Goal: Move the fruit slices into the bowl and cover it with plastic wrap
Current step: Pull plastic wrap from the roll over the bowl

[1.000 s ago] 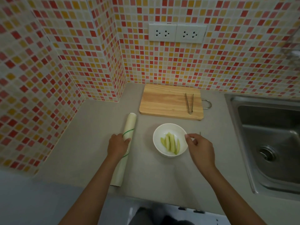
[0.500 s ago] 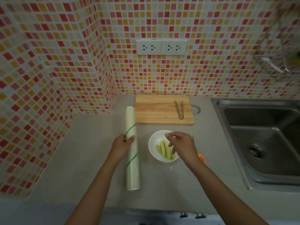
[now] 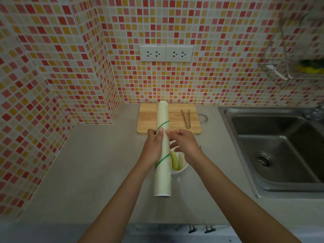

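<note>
A long pale roll of plastic wrap [image 3: 162,179] with green stripes is held up over the counter, pointing away from me. My left hand [image 3: 152,146] grips it from the left side. My right hand [image 3: 184,144] is at its right side, thumb and fingertips touching the roll near its middle. Under the roll and my right hand sits the white bowl [image 3: 182,170], partly hidden, with pale green fruit slices [image 3: 176,161] inside.
A wooden cutting board [image 3: 177,120] lies at the back against the tiled wall, with metal tongs [image 3: 186,118] on it. A steel sink [image 3: 278,151] fills the right side. A wire rack [image 3: 294,67] hangs on the wall upper right. The tiled corner juts out at left.
My left hand lifted the roll off the counter and carried it right, over the bowl. My right hand left the bowl and came up to the roll. The camera view shifted downward.
</note>
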Demonstrator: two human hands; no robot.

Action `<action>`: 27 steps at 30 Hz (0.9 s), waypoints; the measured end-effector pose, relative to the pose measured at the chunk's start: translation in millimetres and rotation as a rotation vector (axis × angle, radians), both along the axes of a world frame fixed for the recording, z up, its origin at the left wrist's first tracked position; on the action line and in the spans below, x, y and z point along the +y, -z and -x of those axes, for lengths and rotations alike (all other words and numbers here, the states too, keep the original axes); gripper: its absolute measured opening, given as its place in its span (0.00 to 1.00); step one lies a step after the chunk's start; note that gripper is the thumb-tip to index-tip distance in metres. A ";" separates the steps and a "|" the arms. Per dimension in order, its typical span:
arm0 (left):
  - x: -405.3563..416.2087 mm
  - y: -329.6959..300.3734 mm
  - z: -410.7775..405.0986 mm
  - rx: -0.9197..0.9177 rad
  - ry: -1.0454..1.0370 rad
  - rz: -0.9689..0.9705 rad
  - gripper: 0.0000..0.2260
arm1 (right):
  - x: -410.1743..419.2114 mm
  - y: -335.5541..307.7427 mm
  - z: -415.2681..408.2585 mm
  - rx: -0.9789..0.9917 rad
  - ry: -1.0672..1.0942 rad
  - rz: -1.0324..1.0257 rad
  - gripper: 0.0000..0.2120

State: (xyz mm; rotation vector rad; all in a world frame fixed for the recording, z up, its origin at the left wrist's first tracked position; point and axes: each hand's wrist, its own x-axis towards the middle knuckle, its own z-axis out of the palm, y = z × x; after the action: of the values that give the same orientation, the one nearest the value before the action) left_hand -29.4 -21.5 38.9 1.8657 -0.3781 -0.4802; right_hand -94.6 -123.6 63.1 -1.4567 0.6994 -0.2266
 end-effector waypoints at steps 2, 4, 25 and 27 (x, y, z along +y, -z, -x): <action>-1.6 0.9 4.3 -0.028 -0.009 -0.030 0.18 | -1.8 1.1 3.7 -0.011 0.019 0.004 0.08; -3.3 2.1 7.7 -0.040 -0.001 -0.057 0.19 | -3.5 1.9 7.0 -0.014 0.030 -0.001 0.07; -7.4 13.3 16.4 -0.019 -0.010 -0.055 0.17 | -8.8 15.9 6.1 0.068 0.079 0.100 0.12; -5.4 13.5 14.3 0.004 -0.021 -0.034 0.17 | -14.3 17.8 6.2 0.032 0.113 0.057 0.12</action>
State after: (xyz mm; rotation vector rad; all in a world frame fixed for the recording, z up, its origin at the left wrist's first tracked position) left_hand -43.7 -26.9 25.4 1.8992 -0.3494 -0.4793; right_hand -100.8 -138.0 45.3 -1.4792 0.8083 -0.3132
